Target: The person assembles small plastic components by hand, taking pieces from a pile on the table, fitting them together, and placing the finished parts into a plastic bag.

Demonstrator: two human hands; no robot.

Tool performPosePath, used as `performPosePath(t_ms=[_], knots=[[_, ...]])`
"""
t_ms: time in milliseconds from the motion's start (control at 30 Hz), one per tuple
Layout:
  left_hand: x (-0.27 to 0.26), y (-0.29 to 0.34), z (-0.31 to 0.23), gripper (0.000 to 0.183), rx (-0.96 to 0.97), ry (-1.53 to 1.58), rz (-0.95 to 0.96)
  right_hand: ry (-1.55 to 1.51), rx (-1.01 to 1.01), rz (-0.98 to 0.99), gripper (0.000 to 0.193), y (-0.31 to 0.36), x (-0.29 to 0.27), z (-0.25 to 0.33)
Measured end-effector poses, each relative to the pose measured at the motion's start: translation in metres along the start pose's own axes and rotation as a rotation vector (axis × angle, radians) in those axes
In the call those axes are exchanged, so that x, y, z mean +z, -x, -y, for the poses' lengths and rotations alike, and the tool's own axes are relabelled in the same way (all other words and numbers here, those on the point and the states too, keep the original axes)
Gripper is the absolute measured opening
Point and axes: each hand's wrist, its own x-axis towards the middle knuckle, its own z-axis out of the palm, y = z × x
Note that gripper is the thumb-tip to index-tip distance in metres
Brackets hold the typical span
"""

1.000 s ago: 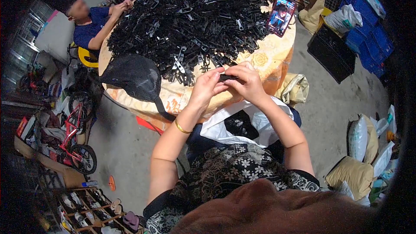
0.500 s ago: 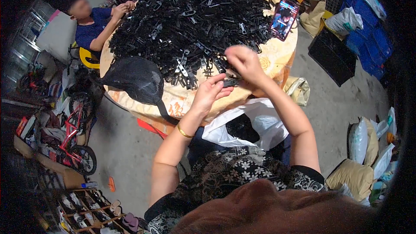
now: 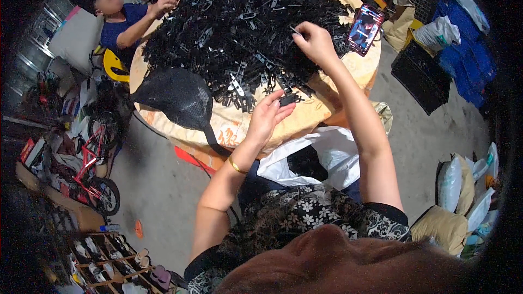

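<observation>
A big heap of small black plastic pieces covers much of the round table. At its near edge my left hand, palm up, holds a few black plastic pieces between thumb and fingers. Farther right, my right hand is over the heap with its fingers pinched. A thin, light-edged piece sticks out of that pinch; its exact kind is too small to tell. Beneath my forearms, a white bag gapes at the table's near edge, with dark contents inside.
A black mesh-covered object rests left on the patterned tablecloth. A lit phone lies at the right rim. Across on the left, another person reaches to the heap. A black crate and stuffed sacks stand on the right.
My right hand has moved up and away from my left hand, over the heap, now pinching a thin piece. My left hand stays nearly in place. The other person's hand has shifted slightly.
</observation>
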Motion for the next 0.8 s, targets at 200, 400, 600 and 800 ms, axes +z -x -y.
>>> performPosePath(t_ms=[200,400,600,800], knots=[[-0.002,0.001,0.001,0.035,0.036,0.050,0.021,-0.634,0.274,0.484,0.021,0.085,-0.039,0.040],[-0.004,0.001,0.005,0.036,0.042,-0.048,0.092,-0.346,0.103,0.342,0.021,0.114,-0.040,0.052],[0.002,0.004,0.011,0.035,0.107,-0.252,0.037,-0.302,0.028,0.286,0.018,0.121,-0.041,0.056],[0.007,0.007,0.008,0.037,0.166,-0.375,0.034,-0.261,-0.079,0.176,0.017,0.131,-0.034,0.058]])
